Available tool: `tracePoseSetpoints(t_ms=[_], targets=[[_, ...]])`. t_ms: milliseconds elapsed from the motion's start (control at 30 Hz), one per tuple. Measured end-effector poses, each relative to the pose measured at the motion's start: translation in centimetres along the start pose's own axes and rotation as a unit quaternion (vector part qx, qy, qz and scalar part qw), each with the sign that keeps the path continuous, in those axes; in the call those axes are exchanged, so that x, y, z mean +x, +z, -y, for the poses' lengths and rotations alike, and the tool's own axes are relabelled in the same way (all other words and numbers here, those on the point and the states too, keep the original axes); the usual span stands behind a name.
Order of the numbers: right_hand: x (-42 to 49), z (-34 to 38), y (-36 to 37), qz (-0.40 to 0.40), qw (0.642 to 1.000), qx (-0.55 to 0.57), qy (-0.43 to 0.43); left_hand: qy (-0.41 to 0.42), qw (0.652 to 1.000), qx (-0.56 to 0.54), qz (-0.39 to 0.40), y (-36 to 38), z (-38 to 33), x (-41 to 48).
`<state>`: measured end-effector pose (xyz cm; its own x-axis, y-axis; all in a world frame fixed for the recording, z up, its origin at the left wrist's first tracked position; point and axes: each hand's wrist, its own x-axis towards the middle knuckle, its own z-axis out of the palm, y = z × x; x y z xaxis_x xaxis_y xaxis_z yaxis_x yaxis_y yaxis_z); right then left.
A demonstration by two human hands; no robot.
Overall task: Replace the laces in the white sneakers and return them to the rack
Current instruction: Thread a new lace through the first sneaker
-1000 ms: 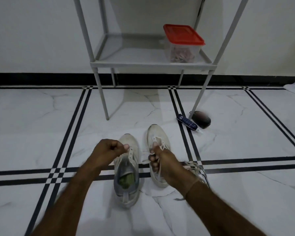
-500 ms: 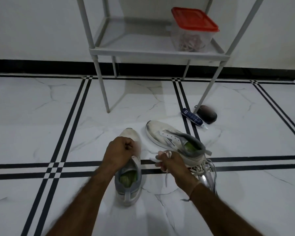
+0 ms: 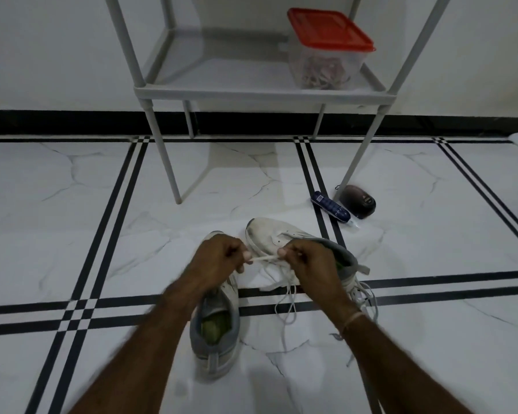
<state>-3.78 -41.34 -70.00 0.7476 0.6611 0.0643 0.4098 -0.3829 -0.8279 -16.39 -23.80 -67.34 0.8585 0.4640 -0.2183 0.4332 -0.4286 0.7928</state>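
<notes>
After the left hand [image 3: 222,259] moved across, it and the right hand [image 3: 308,264] pinch one lace [image 3: 263,258].

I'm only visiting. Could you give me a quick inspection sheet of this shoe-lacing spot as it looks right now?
Surface: white marble floor with black stripes.
Job's things: upright sneaker beside tipped sneaker; lace stretched between the hands; no shoes on the rack shelf in view.
Clutter: red-lidded box on the rack; blue tube and dark oval object by a rack leg.
Hands: left hand and right hand each pinch the lace.
Cables: nothing seen.
Surroundings: white wall, black skirting.
</notes>
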Motion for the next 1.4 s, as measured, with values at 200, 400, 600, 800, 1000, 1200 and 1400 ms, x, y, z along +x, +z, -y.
tracePoseSetpoints(t_ms=[200,400,600,800,1000,1200,1400], targets=[[-0.1,-0.6,0.9,0.048,0.998,-0.035,-0.017,-0.013,1.0,-0.005,-0.017,0.5,0.7,-0.6],[-1.0,0.3,4.1,0.047,0.988,0.142,0.026,-0.029,0.995,-0.07,-0.067,1.5,0.4,-0.6],[-0.4,-0.1,4.8,0.091,0.98,0.174,0.038,-0.076,0.987,-0.107,-0.088,1.7,1.7,-1.1],[0.7,0.1,6.4,0.083,0.974,0.207,0.04,-0.077,0.982,-0.14,-0.103,2.1,2.0,-1.1],[1.0,0.3,7.9,0.077,0.983,0.168,0.012,-0.072,0.969,0.055,-0.23,1.8,4.2,-1.7],[1.4,-0.1,10.3,0.092,0.983,0.154,0.039,-0.17,0.972,0.053,-0.15,1.5,6.6,-2.9],[-2.6,-1.7,11.6,0.069,0.996,0.042,0.039,-0.125,0.973,0.115,-0.155,3.8,5.0,-5.2]])
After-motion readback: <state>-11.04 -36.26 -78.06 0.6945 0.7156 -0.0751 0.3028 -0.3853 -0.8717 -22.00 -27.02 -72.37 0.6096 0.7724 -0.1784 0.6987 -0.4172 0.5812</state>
